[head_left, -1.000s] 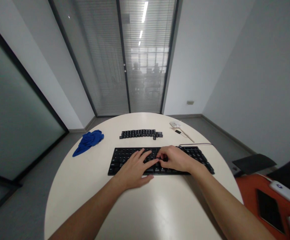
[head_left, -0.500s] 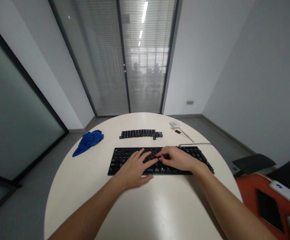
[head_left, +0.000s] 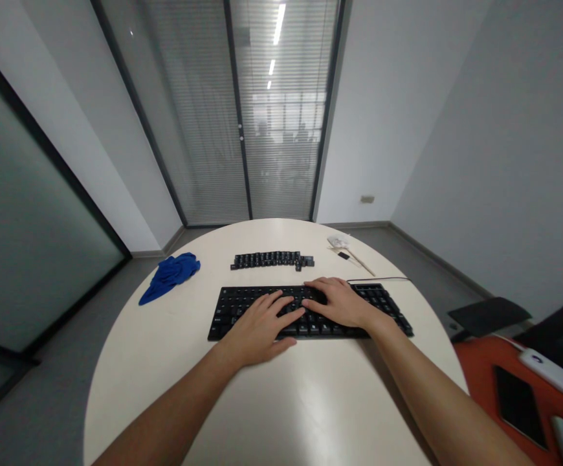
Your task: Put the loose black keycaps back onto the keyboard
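Round white surface [head_left: 140, 362]. Black keyboard [head_left: 226, 309] lying flat across its middle. Crumpled blue cloth [head_left: 171, 277] near surface's left edge. Left hand [head_left: 257, 327] over keyboard, fingers spread apart. Right hand [head_left: 337, 302] just beside it, also over keyboard, thumb and forefinger apart. Beyond keyboard: thin pale stick [head_left: 363, 263] to right; loose black keycaps [head_left: 266, 260] in close rows.

Pale walls [head_left: 383, 110], blind-covered glass [head_left: 284, 162], grey floor [head_left: 63, 382]

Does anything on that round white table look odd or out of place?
Yes: small black plastic keycaps sit in rows beyond the long black keyboard, apart from it, whereas keys normally stay mounted. One near the right end juts out of line. A blue cloth lies crumpled at left.
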Demonstrator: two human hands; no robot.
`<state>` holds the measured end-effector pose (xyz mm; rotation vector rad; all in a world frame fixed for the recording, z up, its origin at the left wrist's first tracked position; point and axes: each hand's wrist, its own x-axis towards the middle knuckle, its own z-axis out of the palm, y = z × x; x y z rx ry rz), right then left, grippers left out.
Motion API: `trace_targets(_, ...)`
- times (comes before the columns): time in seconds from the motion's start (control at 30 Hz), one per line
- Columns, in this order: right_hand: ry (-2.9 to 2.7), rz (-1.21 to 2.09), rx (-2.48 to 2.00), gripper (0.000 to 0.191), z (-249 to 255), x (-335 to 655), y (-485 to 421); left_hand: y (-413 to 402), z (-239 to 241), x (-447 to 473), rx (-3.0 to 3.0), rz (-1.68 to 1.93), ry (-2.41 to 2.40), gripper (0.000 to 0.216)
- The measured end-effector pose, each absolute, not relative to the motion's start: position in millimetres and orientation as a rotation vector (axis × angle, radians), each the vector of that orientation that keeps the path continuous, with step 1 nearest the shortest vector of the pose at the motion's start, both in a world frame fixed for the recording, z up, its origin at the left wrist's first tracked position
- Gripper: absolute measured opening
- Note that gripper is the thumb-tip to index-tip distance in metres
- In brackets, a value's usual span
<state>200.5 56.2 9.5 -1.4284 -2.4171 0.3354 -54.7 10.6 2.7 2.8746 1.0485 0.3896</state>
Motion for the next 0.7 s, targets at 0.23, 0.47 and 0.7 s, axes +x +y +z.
trace_targets(0.23, -2.413, 0.381, -1.454, 0.063, 8.8, 200.8, 58.5, 8.2, 7.3, -51.0, 2.866, 0.452, 1.021, 0.057)
trace_targets(0.47, -2.428, 0.354, -1.478, 0.063, 6.6, 198.9, 59.6, 8.2, 7.4, -48.8, 2.852, 0.461, 1.04, 0.052)
trace_targets(0.7, -2.437, 0.294, -1.406, 0.052, 5.1, 200.0, 60.8, 10.0, 6.7, -49.1, 2.86, 0.486, 1.026, 0.052)
